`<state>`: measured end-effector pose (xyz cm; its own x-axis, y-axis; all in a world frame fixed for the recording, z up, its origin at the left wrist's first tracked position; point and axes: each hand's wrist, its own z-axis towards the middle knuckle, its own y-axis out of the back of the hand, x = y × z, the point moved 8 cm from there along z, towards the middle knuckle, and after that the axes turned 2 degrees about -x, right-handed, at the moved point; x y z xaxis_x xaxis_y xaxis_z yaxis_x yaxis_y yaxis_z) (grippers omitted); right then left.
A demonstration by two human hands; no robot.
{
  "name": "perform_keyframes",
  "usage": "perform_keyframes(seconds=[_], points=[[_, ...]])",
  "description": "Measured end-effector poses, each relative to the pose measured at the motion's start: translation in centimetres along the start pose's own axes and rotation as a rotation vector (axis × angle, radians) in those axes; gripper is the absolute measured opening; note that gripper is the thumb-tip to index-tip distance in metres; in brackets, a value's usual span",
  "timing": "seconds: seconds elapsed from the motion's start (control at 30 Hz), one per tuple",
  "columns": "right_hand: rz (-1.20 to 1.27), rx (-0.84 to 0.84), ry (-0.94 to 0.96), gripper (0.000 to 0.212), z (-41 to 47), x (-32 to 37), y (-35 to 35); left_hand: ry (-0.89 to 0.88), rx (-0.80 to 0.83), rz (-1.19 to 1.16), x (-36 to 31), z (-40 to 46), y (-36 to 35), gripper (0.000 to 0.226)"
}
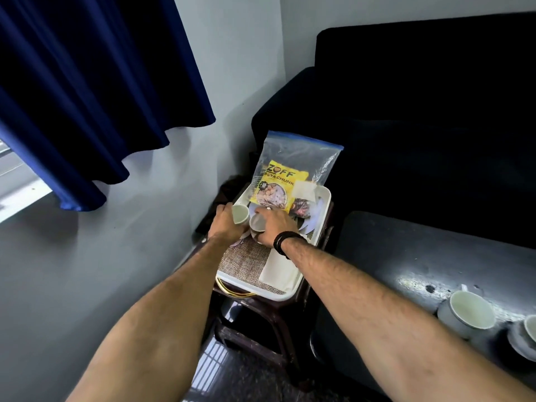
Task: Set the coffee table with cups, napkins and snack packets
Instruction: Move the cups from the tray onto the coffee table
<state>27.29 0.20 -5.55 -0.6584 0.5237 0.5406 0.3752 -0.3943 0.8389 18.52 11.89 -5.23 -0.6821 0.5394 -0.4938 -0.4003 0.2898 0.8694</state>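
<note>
A white tray (324, 198) rests on a dark stool by the wall. In it stands a clear zip bag (293, 158) with a yellow snack packet (275, 187) inside. My left hand (224, 223) is closed around a pale cup (240, 214) at the tray's left side. My right hand (277, 224) grips a second cup (258, 223), tilted, just to the right of the first. A woven mat (245, 262) and a white napkin (280, 269) lie in the tray's near end. Two more cups (468, 313) (528, 335) sit on the dark coffee table (406, 256) at the right.
A dark sofa (420, 111) fills the back right, close behind the tray and table. A blue curtain (87, 82) hangs at the upper left over a grey wall. The stool (261, 340) has dark legs above a tiled floor.
</note>
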Motion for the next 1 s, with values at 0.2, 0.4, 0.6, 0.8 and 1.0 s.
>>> perform_keyframes(seconds=[0.2, 0.4, 0.6, 0.8, 1.0], points=[[0.171, -0.073, -0.057, 0.064, -0.2, -0.8, 1.4, 0.059, -0.144, -0.039, -0.4, -2.2, 1.0, 0.065], [0.365, -0.25, -0.144, 0.063, -0.6, -4.5, 10.7, -0.081, -0.197, -0.128, -7.0, -4.2, 3.8, 0.065], [0.35, -0.357, -0.203, 0.062, -5.1, -13.0, 20.8, -0.265, -0.114, -0.178, -18.0, -7.3, 1.0, 0.064], [0.312, -0.468, -0.385, 0.079, -12.5, -25.3, 28.4, -0.359, 0.039, -0.171, -28.2, -12.3, -6.5, 0.054], [0.295, -0.478, -0.623, 0.085, -19.9, -36.8, 30.2, -0.369, 0.179, -0.13, -34.2, -16.7, -14.5, 0.049]])
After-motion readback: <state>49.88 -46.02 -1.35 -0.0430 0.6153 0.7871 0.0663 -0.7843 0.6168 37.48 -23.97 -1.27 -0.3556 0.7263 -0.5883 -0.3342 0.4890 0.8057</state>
